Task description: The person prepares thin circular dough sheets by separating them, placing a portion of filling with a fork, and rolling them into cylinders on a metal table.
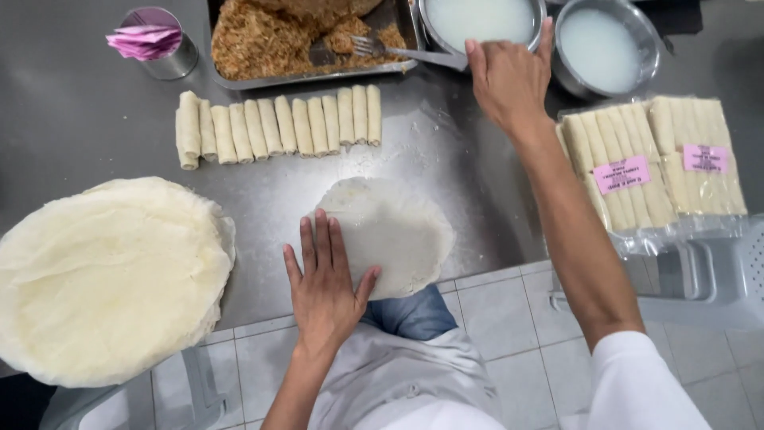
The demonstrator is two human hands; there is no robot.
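Note:
My left hand lies flat, fingers apart, on the near edge of a single round pale wrapper spread on the steel table. My right hand reaches to the far side, its fingertips at the rim of a metal bowl of white liquid. A fork rests in the tray of brown shredded filling, its handle pointing toward my right hand. Whether that hand touches the fork handle I cannot tell.
A big stack of round wrappers sits at the left. A row of several rolled pieces lies behind the wrapper. A second bowl of white liquid, two packed trays of rolls with pink labels and a tin holding pink slips stand around.

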